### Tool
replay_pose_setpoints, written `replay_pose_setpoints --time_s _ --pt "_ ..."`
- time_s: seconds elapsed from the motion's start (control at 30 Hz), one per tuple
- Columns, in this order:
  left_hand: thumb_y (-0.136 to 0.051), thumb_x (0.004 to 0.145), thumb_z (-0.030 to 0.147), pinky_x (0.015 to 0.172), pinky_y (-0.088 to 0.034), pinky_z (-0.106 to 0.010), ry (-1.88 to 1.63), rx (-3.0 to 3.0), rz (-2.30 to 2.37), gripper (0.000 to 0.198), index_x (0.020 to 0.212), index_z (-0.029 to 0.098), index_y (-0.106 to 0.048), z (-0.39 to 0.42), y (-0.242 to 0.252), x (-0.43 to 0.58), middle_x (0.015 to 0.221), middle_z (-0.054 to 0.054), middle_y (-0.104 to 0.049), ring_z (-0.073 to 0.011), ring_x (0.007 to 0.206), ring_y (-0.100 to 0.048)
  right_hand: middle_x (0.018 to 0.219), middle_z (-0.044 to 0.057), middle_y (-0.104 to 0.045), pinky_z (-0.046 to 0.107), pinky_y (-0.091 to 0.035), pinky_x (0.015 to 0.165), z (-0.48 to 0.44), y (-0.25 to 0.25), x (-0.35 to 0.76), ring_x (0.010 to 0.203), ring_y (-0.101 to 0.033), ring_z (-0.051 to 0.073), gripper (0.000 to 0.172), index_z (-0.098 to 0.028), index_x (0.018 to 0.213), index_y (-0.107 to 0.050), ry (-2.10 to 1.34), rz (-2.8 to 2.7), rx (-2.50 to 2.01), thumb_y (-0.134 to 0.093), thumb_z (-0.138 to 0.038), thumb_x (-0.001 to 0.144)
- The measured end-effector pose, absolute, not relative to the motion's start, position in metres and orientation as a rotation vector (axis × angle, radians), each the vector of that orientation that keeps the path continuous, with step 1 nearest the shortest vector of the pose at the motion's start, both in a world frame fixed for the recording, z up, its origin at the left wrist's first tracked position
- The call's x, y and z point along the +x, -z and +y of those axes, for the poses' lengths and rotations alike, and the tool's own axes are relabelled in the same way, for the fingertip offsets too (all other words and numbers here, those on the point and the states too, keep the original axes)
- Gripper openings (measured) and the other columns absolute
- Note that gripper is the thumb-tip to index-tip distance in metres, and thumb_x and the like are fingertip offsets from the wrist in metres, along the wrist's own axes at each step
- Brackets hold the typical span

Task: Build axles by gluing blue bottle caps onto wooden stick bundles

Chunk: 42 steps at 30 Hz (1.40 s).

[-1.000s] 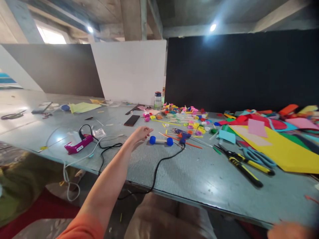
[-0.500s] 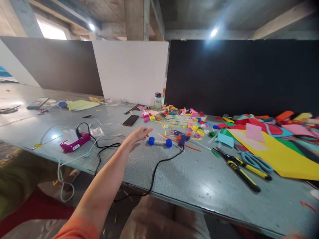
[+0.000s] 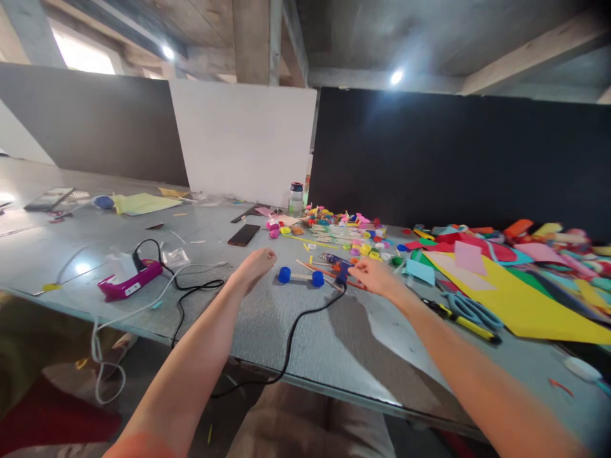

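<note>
My left hand (image 3: 259, 263) hovers over the table with its fingers curled in, and nothing shows in them. Just right of it lie two blue bottle caps (image 3: 284, 275), joined by a pale stick (image 3: 301, 277) like a small axle. My right hand (image 3: 376, 275) reaches in from the right, thumb and fingers closed at the back of a blue hot glue gun (image 3: 342, 272), which lies on the table. Its black cord (image 3: 292, 337) runs down over the front edge. Orange and yellow sticks lie around the gun, partly under it.
Loose coloured caps (image 3: 370, 248) and sticks spread behind the gun. At right lie pliers (image 3: 470, 327), blue-handled scissors (image 3: 472, 308) and coloured sheets (image 3: 525, 305). A phone (image 3: 244, 235), a bottle (image 3: 296, 200) and a magenta power strip (image 3: 131, 281) with cables stand or lie further left.
My right hand has come in from the lower right to the glue gun. My left hand's fingers, stretched before, are now curled. The view has shifted slightly right.
</note>
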<state>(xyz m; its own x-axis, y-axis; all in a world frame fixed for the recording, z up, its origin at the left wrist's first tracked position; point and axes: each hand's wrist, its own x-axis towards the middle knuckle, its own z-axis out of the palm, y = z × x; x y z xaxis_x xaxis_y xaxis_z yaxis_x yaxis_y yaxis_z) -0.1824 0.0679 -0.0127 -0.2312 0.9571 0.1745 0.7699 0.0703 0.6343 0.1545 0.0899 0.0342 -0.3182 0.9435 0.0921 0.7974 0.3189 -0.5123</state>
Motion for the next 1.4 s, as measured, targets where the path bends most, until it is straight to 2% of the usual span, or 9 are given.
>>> replay_pose_setpoints --time_s 0.13,0.37,0.63,0.77,0.87,1.0,1.13,1.27,1.4 --pt "-0.065 0.099 0.037 0.095 -0.059 -0.047 -0.813 1.692 2.044 0.038 0.132 0.017 -0.061 0.069 0.009 -0.184 0.132 -0.011 -0.064 -0.0256 0.113 -0.067 0.122 0.009 -0.067 0.042 -0.06 0.087 0.126 -0.009 0.136 0.101 -0.068 0.023 0.032 -0.017 0.124 -0.066 -0.544 -2.158 -1.808 -0.065 -0.041 0.103" --pt "-0.065 0.099 0.037 0.094 -0.06 -0.047 -0.652 1.595 1.893 0.038 0.131 0.016 -0.062 0.073 0.009 -0.187 0.132 -0.012 -0.065 -0.0253 0.112 -0.067 0.13 0.011 -0.064 0.047 -0.059 0.093 0.148 0.0 0.118 0.11 -0.066 0.026 0.037 -0.017 0.131 -0.063 -0.607 -2.066 -1.977 -0.067 -0.04 0.102" --pt "-0.065 0.1 0.037 0.094 -0.06 -0.047 -0.652 1.55 1.772 0.038 0.131 0.016 -0.062 0.073 0.016 -0.18 0.131 -0.012 -0.065 -0.0251 0.112 -0.067 0.129 0.01 -0.064 0.044 -0.059 0.092 0.142 -0.007 0.14 0.108 -0.066 0.025 0.032 -0.018 0.127 -0.066 -0.759 -1.806 -1.815 -0.065 -0.039 0.103" --pt "-0.064 0.1 0.038 0.094 -0.06 -0.046 -0.653 1.622 1.702 0.037 0.13 0.017 -0.063 0.075 0.019 -0.173 0.131 -0.011 -0.065 -0.0251 0.111 -0.067 0.12 0.009 -0.067 0.04 -0.061 0.084 0.127 -0.011 0.165 0.098 -0.068 0.022 0.032 -0.017 0.124 -0.065 -0.874 -1.633 -1.619 -0.065 -0.041 0.103" --pt "-0.063 0.101 0.039 0.092 -0.06 -0.044 -0.626 1.721 1.641 0.034 0.127 0.017 -0.064 0.075 0.018 -0.164 0.128 -0.011 -0.066 -0.0237 0.108 -0.068 0.106 0.006 -0.069 0.033 -0.061 0.071 0.107 -0.01 0.183 0.083 -0.068 0.017 0.031 -0.015 0.119 -0.065 -0.943 -1.498 -1.456 -0.063 -0.042 0.105" --pt "-0.065 0.099 0.042 0.08 -0.059 -0.036 -0.59 1.888 1.524 0.03 0.112 0.015 -0.068 0.07 0.017 -0.154 0.106 -0.006 -0.071 -0.018 0.089 -0.068 0.082 0.0 -0.065 0.023 -0.054 0.052 0.076 -0.007 0.202 0.058 -0.06 0.01 0.03 -0.015 0.105 -0.065 -0.971 -1.353 -1.248 -0.061 -0.044 0.105" --pt "-0.086 0.08 0.038 0.071 -0.054 -0.03 -0.575 2.041 1.43 0.036 0.101 0.015 -0.069 0.066 0.018 -0.147 0.087 -0.001 -0.068 -0.0162 0.079 -0.064 0.065 -0.003 -0.062 0.022 -0.046 0.041 0.062 -0.002 0.214 0.045 -0.055 0.01 0.042 -0.018 0.085 -0.059 -0.951 -1.253 -1.085 -0.071 -0.058 0.09" --pt "-0.067 0.098 0.038 0.075 -0.058 -0.034 -0.532 2.124 1.393 0.025 0.105 0.014 -0.066 0.066 0.022 -0.136 0.098 -0.004 -0.068 -0.0157 0.082 -0.065 0.06 -0.003 -0.061 0.022 -0.042 0.037 0.062 0.006 0.218 0.041 -0.052 0.01 0.05 -0.021 0.078 -0.056 -0.939 -1.184 -0.989 -0.077 -0.067 0.073" --pt "-0.078 0.083 0.031 0.071 -0.051 -0.029 -0.584 2.153 1.338 0.03 0.107 0.016 -0.069 0.063 0.024 -0.123 0.088 -0.001 -0.068 -0.015 0.076 -0.062 0.06 -0.003 -0.06 0.022 -0.039 0.035 0.066 0.01 0.22 0.04 -0.05 0.01 0.05 -0.021 0.077 -0.057 -0.943 -1.155 -0.965 -0.079 -0.065 0.07"
